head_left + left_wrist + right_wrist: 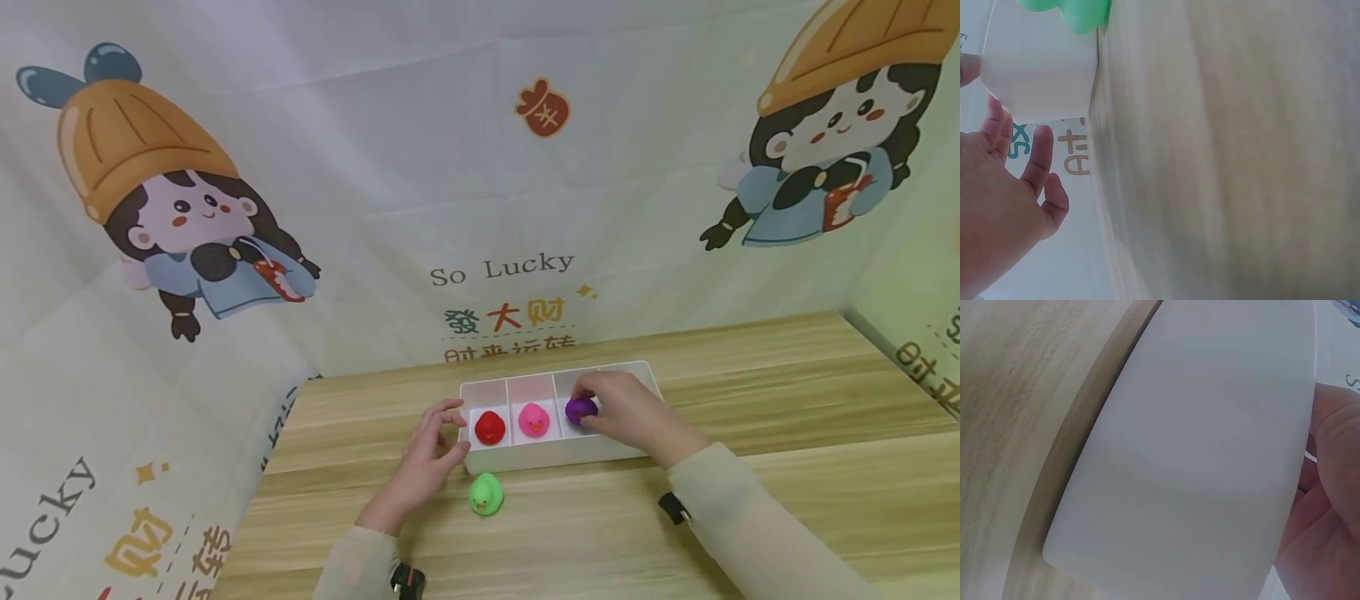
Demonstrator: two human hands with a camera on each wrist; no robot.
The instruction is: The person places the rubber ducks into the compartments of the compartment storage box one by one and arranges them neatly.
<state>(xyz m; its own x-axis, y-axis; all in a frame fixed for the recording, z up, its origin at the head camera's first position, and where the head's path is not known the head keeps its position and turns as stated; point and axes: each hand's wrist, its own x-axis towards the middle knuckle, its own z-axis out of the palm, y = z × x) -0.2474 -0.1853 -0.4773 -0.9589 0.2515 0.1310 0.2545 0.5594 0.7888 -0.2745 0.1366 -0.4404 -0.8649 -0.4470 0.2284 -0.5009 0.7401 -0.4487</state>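
A white divided box (558,457) stands on the table, its right end partly behind my right hand (622,412). That hand reaches over the front wall and pinches a purple rubber duck (579,410) in the third compartment from the left. A red duck (490,427) sits in the leftmost compartment, and a pink duck (534,420) in the one beside it. My left hand (427,458) is at the box's left end, thumb by the front corner and fingers loosely spread, as the left wrist view shows along the box wall (1041,69). In the right wrist view the front wall (1191,450) hides the right fingertips.
A green rubber duck (486,495) rests on the wooden table (585,533) in front of the box's left end, close to the left thumb. Behind the table hangs a white printed cloth (405,225) with cartoon figures and lettering.
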